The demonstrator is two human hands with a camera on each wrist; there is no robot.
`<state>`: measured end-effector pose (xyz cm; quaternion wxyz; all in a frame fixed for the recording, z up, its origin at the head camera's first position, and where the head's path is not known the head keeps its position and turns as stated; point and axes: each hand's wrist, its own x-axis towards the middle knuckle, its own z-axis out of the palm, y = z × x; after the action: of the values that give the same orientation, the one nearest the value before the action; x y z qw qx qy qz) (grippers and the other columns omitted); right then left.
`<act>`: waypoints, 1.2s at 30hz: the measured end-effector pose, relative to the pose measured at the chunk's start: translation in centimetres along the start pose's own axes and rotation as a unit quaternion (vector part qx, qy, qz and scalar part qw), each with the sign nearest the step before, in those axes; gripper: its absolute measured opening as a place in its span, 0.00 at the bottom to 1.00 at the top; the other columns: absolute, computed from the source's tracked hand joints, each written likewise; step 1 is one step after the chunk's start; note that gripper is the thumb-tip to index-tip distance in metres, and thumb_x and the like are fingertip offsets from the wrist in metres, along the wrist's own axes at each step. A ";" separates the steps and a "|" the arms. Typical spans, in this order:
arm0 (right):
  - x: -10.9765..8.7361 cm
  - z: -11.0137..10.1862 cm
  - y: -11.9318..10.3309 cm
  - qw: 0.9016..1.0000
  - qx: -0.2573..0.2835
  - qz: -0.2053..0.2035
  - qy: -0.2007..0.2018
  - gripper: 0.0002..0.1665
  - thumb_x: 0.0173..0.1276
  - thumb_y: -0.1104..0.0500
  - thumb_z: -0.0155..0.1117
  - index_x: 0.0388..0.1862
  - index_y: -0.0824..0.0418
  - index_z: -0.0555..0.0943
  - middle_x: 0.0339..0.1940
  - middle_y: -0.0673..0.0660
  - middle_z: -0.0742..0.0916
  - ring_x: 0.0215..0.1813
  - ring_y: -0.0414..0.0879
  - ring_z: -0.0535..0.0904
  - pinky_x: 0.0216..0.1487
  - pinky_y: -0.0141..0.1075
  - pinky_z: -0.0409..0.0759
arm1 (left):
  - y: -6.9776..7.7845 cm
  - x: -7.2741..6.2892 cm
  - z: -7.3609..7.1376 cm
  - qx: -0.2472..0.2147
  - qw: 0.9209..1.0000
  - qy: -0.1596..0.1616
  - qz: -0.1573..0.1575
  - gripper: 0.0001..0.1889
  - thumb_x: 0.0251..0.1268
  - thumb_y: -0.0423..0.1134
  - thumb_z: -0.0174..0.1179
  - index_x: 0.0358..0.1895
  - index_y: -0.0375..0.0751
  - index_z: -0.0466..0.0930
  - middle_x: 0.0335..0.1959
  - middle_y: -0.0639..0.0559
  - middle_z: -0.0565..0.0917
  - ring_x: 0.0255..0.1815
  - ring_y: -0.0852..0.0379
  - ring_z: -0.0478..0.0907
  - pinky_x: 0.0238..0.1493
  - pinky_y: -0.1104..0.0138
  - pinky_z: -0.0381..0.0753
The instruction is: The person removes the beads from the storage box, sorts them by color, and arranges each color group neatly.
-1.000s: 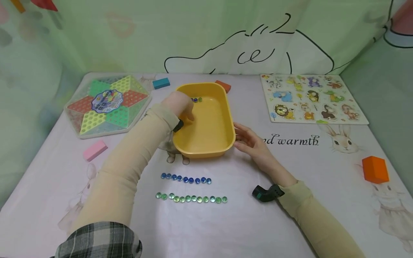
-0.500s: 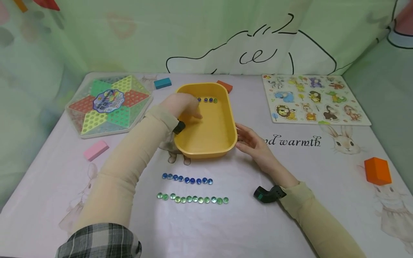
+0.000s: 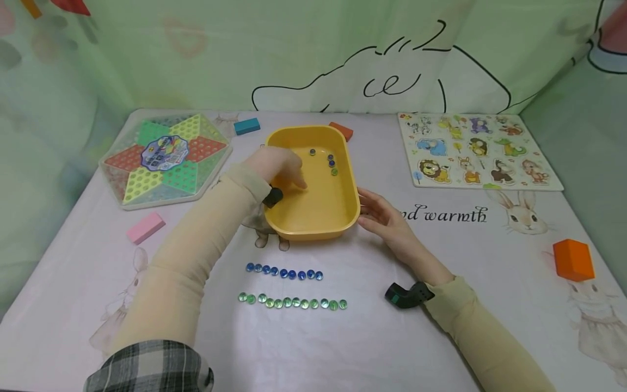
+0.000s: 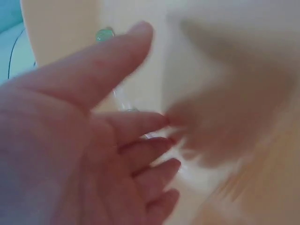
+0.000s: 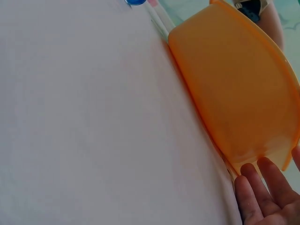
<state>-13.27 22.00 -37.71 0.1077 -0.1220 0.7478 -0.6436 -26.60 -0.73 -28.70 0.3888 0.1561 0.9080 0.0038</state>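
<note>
My left hand (image 3: pixel 281 166) reaches into a yellow plastic tub (image 3: pixel 313 223) over its left rim. In the left wrist view its fingers (image 4: pixel 150 152) are loosely bent and the thumb is apart, with nothing held between them. Several glass marbles lie in the tub: a dark one (image 3: pixel 312 152) near the back wall, a blue one (image 3: pixel 331 163) and a green one (image 3: pixel 334 172) by the right wall. My right hand (image 3: pixel 392 226) rests against the tub's right side, its fingertips right at the wall in the right wrist view.
Nearer me lie a row of blue marbles (image 3: pixel 284 273) and a row of green marbles (image 3: pixel 296 302). A Chinese checkers box (image 3: pixel 164 158) is at back left, an animal puzzle board (image 3: pixel 480 152) at back right. Loose blocks include a pink one (image 3: pixel 146 228) and an orange one (image 3: pixel 573 260).
The marbles in the tub have rolled from a row along the back toward the right wall, leaving one behind. My left hand has moved slightly right; the right hand stays at the tub.
</note>
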 end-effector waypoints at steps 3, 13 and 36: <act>-0.1 -0.1 -0.1 1.000 -0.003 -0.004 -0.001 0.35 0.67 0.63 0.56 0.71 0.58 0.57 0.68 0.63 0.67 0.61 0.41 0.69 0.58 0.25 0.69 | 0.9 0.2 0.2 0.045 0.995 0.020 0.086 0.21 0.67 0.49 0.50 0.56 0.39 0.70 0.52 0.47 0.72 0.50 0.52 0.65 0.59 0.61 0.66; -0.1 -0.1 0.1 1.000 0.005 -0.004 -0.007 0.34 0.67 0.63 0.55 0.71 0.59 0.57 0.68 0.63 0.67 0.62 0.42 0.68 0.58 0.25 0.69 | 4.0 -0.4 0.6 0.052 0.973 -0.050 0.217 0.19 0.71 0.48 0.45 0.62 0.52 0.70 0.65 0.55 0.66 0.67 0.56 0.57 0.70 0.60 0.50; 0.1 -0.1 0.1 1.000 -0.002 -0.001 -0.007 0.35 0.67 0.63 0.56 0.71 0.60 0.57 0.67 0.62 0.67 0.60 0.41 0.70 0.57 0.25 0.70 | 2.2 0.5 0.2 -0.005 0.976 0.074 0.205 0.17 0.68 0.42 0.50 0.57 0.41 0.73 0.59 0.46 0.73 0.59 0.52 0.68 0.62 0.63 0.64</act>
<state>-13.37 22.05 -37.78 0.1116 -0.1273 0.7482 -0.6415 -26.23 1.50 -28.92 0.3126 0.3364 0.8828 0.0994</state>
